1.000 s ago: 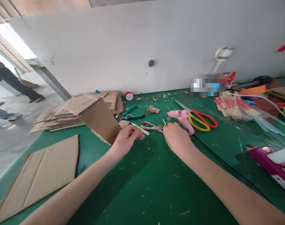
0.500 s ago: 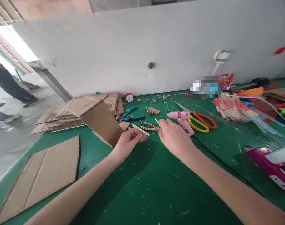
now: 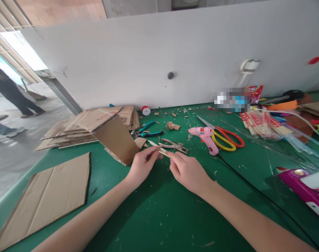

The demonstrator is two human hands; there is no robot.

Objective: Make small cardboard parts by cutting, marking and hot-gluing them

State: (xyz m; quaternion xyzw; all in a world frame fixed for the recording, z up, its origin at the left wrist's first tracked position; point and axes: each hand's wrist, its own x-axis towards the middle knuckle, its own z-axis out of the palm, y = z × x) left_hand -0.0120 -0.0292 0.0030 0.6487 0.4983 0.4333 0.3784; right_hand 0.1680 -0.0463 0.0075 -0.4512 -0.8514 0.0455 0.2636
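Low over the green bench (image 3: 154, 210), your left hand (image 3: 143, 164) and right hand (image 3: 187, 171) meet, each pinching one thin pale wooden stick (image 3: 163, 152) between the fingertips. Just beyond lie silver metal punch pliers (image 3: 175, 145), then a pink glue gun (image 3: 205, 134) touching yellow-and-red scissors (image 3: 227, 138).

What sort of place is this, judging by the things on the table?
Probably a craft workshop: a glue gun, scissors and stacked cardboard lie on a green table littered with scraps, while the left hand and right hand pinch a stick.
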